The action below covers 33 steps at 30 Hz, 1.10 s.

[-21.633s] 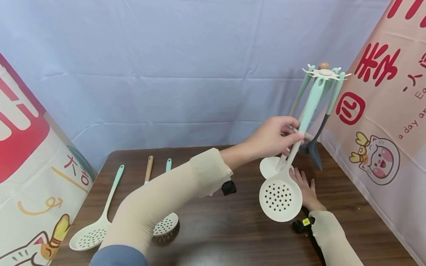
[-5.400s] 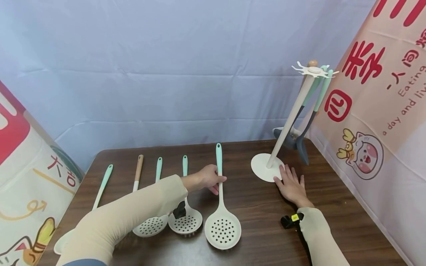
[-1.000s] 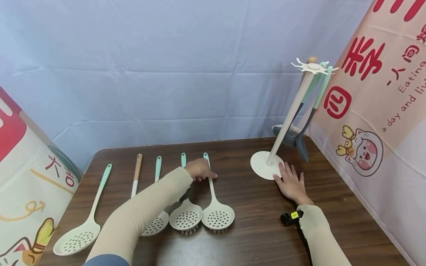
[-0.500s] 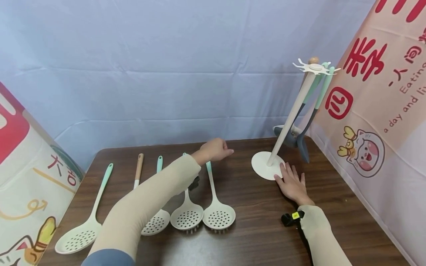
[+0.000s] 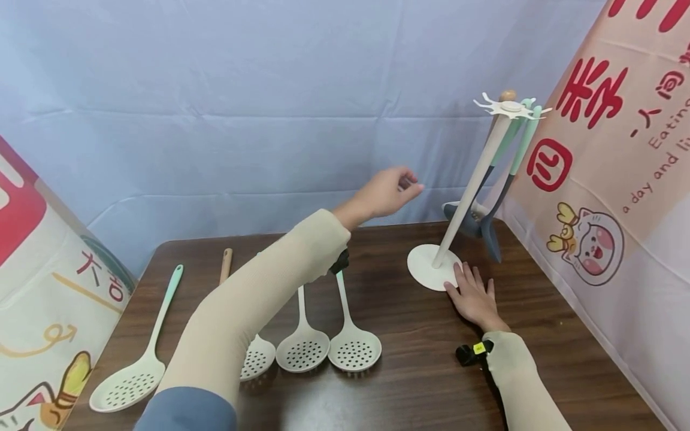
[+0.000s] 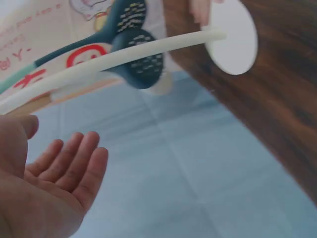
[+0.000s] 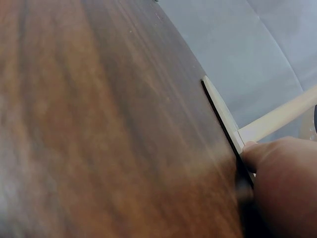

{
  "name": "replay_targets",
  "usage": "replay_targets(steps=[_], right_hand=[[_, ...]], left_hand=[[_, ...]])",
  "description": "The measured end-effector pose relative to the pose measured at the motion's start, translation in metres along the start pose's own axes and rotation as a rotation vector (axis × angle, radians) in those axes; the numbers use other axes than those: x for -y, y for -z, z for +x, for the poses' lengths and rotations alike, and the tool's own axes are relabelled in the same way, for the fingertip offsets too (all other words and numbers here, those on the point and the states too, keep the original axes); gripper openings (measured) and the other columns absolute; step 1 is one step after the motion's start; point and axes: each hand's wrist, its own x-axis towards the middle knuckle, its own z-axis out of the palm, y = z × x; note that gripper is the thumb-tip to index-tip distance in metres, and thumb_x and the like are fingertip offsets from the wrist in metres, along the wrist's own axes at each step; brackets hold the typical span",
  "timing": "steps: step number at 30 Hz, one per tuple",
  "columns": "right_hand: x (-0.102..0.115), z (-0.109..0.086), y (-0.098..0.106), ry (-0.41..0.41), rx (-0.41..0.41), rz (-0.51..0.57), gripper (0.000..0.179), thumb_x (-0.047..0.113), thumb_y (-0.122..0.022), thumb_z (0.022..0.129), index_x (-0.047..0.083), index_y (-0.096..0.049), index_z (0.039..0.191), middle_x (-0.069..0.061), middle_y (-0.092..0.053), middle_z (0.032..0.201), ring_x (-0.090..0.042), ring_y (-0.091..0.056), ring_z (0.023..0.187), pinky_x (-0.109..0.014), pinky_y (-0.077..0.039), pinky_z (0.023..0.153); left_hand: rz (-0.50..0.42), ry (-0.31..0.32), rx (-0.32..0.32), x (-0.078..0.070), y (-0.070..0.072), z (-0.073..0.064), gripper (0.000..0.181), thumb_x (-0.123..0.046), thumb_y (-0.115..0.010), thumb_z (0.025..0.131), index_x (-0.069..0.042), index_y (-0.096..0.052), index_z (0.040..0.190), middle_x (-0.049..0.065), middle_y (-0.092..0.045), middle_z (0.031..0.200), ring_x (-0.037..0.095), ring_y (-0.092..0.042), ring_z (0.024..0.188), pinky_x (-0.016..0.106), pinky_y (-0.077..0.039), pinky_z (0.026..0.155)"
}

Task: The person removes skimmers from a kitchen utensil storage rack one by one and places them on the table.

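Note:
My left hand (image 5: 389, 190) is raised in the air left of the white utensil rack (image 5: 474, 179), holding nothing; its loosely bent fingers (image 6: 89, 168) show in the left wrist view, apart from the rack's pole. My right hand (image 5: 477, 302) lies flat on the table, fingers spread, touching the rack's round base (image 5: 426, 269). On the rack hang dark-headed utensils with mint handles (image 5: 525, 140) and one with a wooden handle end (image 5: 508, 96). The rightmost white skimmer (image 5: 354, 350) lies on the table beside another skimmer (image 5: 303, 350); the left sleeve covers part of their handles.
Further left lie a partly covered perforated utensil (image 5: 257, 359), a wooden handle (image 5: 226, 263) and a large slotted spoon (image 5: 129, 383) with a mint handle. A pale blue cloth (image 5: 269, 120) hangs behind the brown table (image 5: 420, 383). Printed cloths flank both sides.
Skimmers that hung on the rack now lie on the table. My left hand has let go of the rightmost one and moved up and right towards the rack. My right hand stays at the base.

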Motion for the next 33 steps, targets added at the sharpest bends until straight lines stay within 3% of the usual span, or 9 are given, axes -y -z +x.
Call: replay_targets(steps=[6,13,17,20,24,29,33], right_hand=[[0.001,-0.002,0.0,0.0,0.005,0.012,0.075,0.05,-0.031,0.11,-0.002,-0.014,0.16,-0.031,-0.006,0.164,-0.053,0.001,0.15,-0.074,0.011,0.112],[0.004,-0.004,0.0,-0.003,0.013,0.015,0.073,0.048,-0.032,0.111,-0.002,-0.013,0.161,-0.032,-0.005,0.164,-0.054,0.001,0.15,-0.074,0.01,0.112],[0.002,-0.004,0.0,0.008,0.0,0.021,0.074,0.049,-0.031,0.11,-0.002,-0.014,0.161,-0.032,-0.006,0.164,-0.054,0.0,0.149,-0.074,0.01,0.111],[0.0,-0.005,-0.001,0.012,-0.011,0.031,0.075,0.051,-0.032,0.11,-0.002,-0.015,0.16,-0.031,-0.007,0.164,-0.053,0.0,0.15,-0.074,0.011,0.112],[0.002,-0.005,-0.002,0.008,-0.004,0.026,0.075,0.05,-0.032,0.11,-0.002,-0.015,0.161,-0.031,-0.006,0.164,-0.053,0.0,0.15,-0.074,0.01,0.112],[0.003,-0.003,0.001,0.008,0.01,0.008,0.073,0.048,-0.031,0.111,-0.002,-0.013,0.161,-0.032,-0.005,0.164,-0.054,0.0,0.15,-0.075,0.009,0.111],[0.001,-0.003,0.001,0.016,-0.013,0.016,0.074,0.049,-0.032,0.11,-0.002,-0.015,0.16,-0.032,-0.007,0.164,-0.054,-0.001,0.15,-0.074,0.009,0.112]], left_hand=[[-0.035,-0.077,-0.073,-0.03,0.009,0.015,0.04,-0.034,-0.054,0.107,-0.006,-0.055,0.135,0.006,-0.064,0.129,0.015,-0.062,0.114,0.021,-0.05,0.091],[-0.078,-0.106,-0.193,-0.063,0.02,0.027,0.046,-0.036,-0.057,0.105,-0.01,-0.047,0.143,0.002,-0.053,0.143,0.013,-0.061,0.114,0.016,-0.047,0.091],[-0.039,-0.178,-0.242,-0.077,0.027,0.038,0.046,-0.032,-0.059,0.105,-0.016,-0.05,0.147,-0.003,-0.05,0.148,0.011,-0.057,0.123,0.01,-0.04,0.097],[0.042,-0.235,-0.235,-0.085,0.031,0.045,0.045,-0.031,-0.058,0.105,-0.019,-0.051,0.149,-0.006,-0.048,0.152,0.004,-0.046,0.135,0.005,-0.028,0.105],[0.097,-0.24,-0.195,-0.094,0.034,0.053,0.042,-0.034,-0.054,0.107,-0.021,-0.055,0.146,-0.01,-0.05,0.152,-0.004,-0.036,0.14,0.003,-0.018,0.109],[0.132,-0.222,-0.163,-0.103,0.041,0.059,0.033,-0.034,-0.055,0.106,-0.02,-0.067,0.133,-0.009,-0.06,0.142,-0.003,-0.047,0.132,0.004,-0.026,0.105],[0.169,-0.142,-0.134,-0.113,0.045,0.061,0.029,-0.035,-0.055,0.105,-0.023,-0.069,0.128,-0.013,-0.062,0.135,0.001,-0.051,0.124,0.007,-0.033,0.099]])
